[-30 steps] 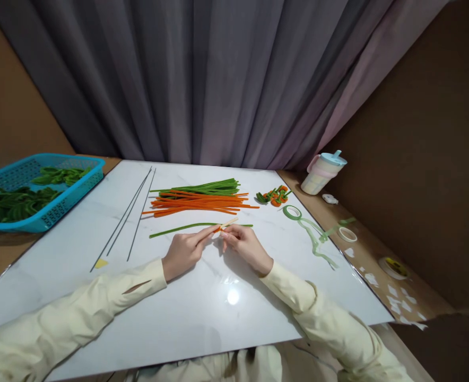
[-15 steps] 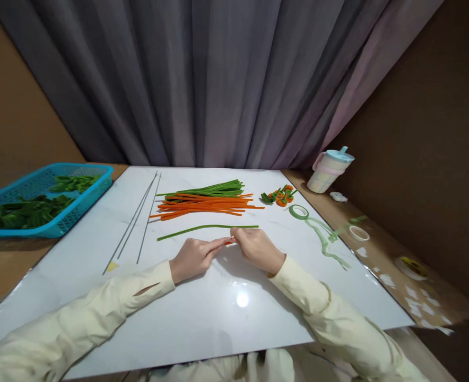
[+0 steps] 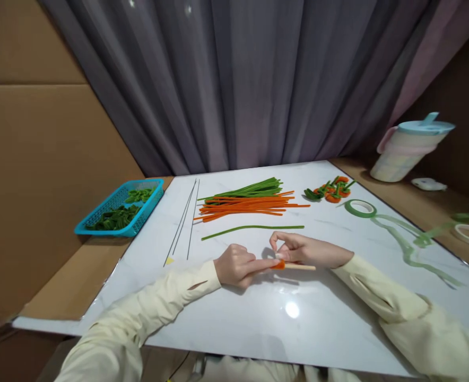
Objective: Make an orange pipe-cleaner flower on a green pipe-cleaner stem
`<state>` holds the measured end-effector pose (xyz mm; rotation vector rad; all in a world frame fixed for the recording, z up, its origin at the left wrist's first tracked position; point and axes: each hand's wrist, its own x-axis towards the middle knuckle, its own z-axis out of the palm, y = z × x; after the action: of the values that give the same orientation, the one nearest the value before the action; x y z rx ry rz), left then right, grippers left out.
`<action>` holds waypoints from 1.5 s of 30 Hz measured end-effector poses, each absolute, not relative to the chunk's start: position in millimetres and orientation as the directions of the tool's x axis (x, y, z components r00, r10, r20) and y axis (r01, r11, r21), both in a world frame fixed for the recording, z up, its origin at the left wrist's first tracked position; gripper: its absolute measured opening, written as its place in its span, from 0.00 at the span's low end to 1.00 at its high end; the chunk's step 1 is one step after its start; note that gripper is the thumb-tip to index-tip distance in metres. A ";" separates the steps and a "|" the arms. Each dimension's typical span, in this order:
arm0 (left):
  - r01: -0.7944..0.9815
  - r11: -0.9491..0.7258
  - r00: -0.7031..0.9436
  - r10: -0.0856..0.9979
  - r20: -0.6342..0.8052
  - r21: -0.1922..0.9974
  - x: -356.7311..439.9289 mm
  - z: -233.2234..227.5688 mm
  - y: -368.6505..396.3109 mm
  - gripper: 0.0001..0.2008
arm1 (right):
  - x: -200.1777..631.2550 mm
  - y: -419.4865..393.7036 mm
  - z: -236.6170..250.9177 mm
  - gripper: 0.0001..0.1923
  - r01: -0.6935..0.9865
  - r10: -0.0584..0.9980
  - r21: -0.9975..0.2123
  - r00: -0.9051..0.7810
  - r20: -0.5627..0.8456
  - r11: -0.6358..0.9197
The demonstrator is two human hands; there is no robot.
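Near the middle of the white table, my left hand (image 3: 240, 267) is closed, its index finger stretched along an orange pipe cleaner (image 3: 279, 265) wound round a thin wooden stick (image 3: 301, 267). The stick's bare end points right, passing below my right hand (image 3: 304, 249). That hand is bent in a pinch, thumb and index finger at the orange coil; the pinched end itself is hidden. Just beyond both hands lies a single green pipe cleaner (image 3: 252, 227). Farther back are a bunch of orange pipe cleaners (image 3: 246, 204) and a bunch of green ones (image 3: 258, 188).
Thin dark wires (image 3: 190, 228) lie left of the bunches, by a blue basket (image 3: 159, 199) of green leaf-like pieces. On the right are small orange-and-green pieces (image 3: 333, 196), a roll of green tape (image 3: 349, 208) with loose strips, and a lidded cup (image 3: 405, 156).
The view has swung, so the table things sit farther right. My right hand has turned and its fingers have lifted from a closed grip into a pinch, and the wooden stick now shows.
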<state>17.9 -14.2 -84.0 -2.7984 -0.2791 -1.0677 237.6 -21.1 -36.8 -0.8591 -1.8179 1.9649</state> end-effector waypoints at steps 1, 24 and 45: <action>0.233 -0.971 0.714 0.133 0.687 -0.055 17.4 -83.0 -14.6 0.16 | 233.8 -22.6 -38.0 0.20 0.110 0.620 -0.976 -0.757 -0.206 -0.190; 0.516 -0.836 0.559 0.495 0.665 0.188 21.7 -84.6 -10.4 0.17 | 202.4 -36.6 -72.6 0.09 0.590 0.924 -0.728 -0.094 0.370 0.351; 0.540 -0.801 0.577 0.575 0.579 0.257 22.1 -85.6 -11.4 0.15 | 217.0 -31.6 -61.4 0.10 0.727 0.636 0.164 -0.670 0.384 0.667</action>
<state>22.1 -11.4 -85.6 -2.8361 -1.0041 -1.0723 217.0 -31.6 -61.4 -1.0875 -2.5899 -0.4412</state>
